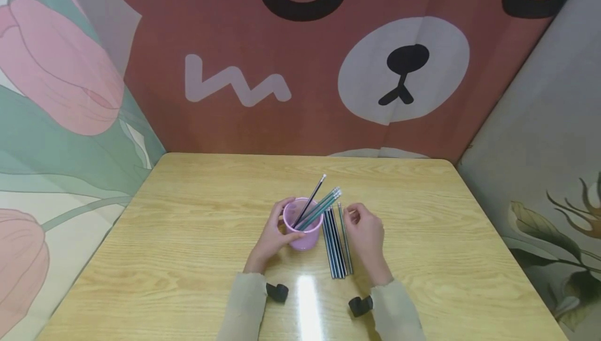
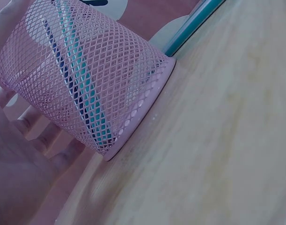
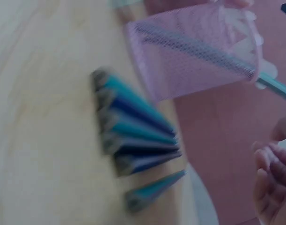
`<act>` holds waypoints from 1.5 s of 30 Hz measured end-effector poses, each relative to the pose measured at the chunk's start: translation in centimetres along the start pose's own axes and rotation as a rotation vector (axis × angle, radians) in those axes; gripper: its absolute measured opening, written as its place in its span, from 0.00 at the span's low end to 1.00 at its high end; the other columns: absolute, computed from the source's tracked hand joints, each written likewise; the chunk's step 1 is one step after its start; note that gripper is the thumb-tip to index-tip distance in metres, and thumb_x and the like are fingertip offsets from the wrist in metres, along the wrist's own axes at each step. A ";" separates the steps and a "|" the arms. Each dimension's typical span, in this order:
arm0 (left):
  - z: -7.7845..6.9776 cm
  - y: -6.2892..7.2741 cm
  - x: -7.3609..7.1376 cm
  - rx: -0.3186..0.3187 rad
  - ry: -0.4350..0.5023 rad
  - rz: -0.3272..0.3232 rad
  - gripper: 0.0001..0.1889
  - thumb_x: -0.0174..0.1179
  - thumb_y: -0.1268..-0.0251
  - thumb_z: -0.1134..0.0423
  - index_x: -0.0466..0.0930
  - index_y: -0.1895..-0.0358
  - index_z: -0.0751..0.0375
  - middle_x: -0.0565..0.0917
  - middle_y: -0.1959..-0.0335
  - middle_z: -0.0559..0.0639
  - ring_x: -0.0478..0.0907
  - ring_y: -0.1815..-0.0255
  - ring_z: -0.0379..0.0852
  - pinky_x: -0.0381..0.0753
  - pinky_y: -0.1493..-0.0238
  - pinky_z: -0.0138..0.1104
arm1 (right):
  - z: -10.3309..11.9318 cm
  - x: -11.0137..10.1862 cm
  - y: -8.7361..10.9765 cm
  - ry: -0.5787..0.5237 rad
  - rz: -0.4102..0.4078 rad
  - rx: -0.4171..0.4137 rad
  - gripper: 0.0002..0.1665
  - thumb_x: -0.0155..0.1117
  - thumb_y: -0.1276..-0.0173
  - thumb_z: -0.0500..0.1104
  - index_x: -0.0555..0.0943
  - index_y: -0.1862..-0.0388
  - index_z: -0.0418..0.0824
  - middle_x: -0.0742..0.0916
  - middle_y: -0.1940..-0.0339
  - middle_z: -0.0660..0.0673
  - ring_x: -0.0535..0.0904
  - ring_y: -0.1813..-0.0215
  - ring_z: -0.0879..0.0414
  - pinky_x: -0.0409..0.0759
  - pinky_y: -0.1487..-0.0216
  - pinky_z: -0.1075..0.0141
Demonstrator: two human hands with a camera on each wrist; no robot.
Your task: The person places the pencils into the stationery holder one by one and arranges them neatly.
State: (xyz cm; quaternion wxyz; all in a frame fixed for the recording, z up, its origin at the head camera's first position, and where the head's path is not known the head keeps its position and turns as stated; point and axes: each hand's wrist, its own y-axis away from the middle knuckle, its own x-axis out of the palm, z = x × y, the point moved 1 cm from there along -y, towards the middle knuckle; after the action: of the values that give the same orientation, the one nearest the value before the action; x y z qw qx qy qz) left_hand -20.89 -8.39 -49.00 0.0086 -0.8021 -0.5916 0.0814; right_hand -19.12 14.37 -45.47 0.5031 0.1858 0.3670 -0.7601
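Note:
My left hand (image 1: 269, 236) grips a pink mesh pencil cup (image 1: 304, 242) around its left side, thumb across the near rim. Inside lean a dark pencil (image 1: 315, 193) and several teal pencils (image 1: 324, 206), white eraser ends up. Just right of the cup lies a row of dark and teal pencils (image 1: 334, 247), with one teal pencil (image 1: 345, 236) slightly apart on its right. Beside that lone pencil's eraser end hovers my right hand (image 1: 367, 231), fingers loosely curled. In the right wrist view, no pencil shows between these fingers (image 3: 267, 161).
The cup and pencils are on a wood-grain table (image 1: 197, 226). A red cloth with a bear print (image 1: 319, 122) hangs along its far edge, with floral cloths (image 1: 61, 163) at both sides. Each wrist wears a small black camera (image 1: 360, 306).

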 end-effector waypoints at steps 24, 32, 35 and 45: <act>0.9 -0.4 0.0 -0.009 -0.024 0.003 0.50 0.74 0.54 0.69 0.55 0.26 0.53 0.61 0.28 0.58 0.60 0.28 0.57 0.65 0.28 0.53 | -2.3 2.1 -0.6 0.293 0.509 0.214 0.21 0.61 0.42 0.38 0.65 0.91 0.45 0.68 0.91 0.53 0.63 0.87 0.61 0.59 0.88 0.74; 1.0 -0.3 0.0 0.020 -0.026 -0.021 0.49 0.75 0.55 0.66 0.58 0.28 0.44 0.64 0.30 0.52 0.64 0.31 0.56 0.68 0.30 0.54 | -1.8 1.3 -0.9 0.244 0.409 0.164 0.06 0.63 0.42 0.38 0.79 0.75 0.35 0.82 0.80 0.45 0.73 0.82 0.58 0.71 0.84 0.73; 1.0 -0.2 -0.1 0.036 -0.021 -0.021 0.48 0.75 0.55 0.65 0.58 0.28 0.44 0.65 0.31 0.53 0.67 0.33 0.58 0.70 0.32 0.54 | -1.5 0.9 -1.2 0.233 0.359 0.142 0.09 0.62 0.41 0.38 0.81 0.67 0.31 0.86 0.76 0.41 0.76 0.80 0.57 0.75 0.82 0.71; 0.9 -0.3 0.0 0.044 -0.015 -0.011 0.48 0.74 0.54 0.67 0.58 0.28 0.46 0.65 0.31 0.55 0.69 0.35 0.60 0.70 0.33 0.54 | -0.9 -0.6 -1.7 0.215 0.242 0.129 0.12 0.63 0.40 0.40 0.82 0.62 0.32 0.87 0.69 0.39 0.80 0.76 0.54 0.79 0.77 0.68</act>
State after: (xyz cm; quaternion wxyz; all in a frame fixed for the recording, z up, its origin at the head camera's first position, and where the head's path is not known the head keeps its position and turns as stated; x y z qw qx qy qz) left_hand -21.24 -8.36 -49.86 0.0226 -0.7977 -0.5942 0.1003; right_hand -20.50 15.75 -45.05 0.5356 0.3408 0.3440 -0.6919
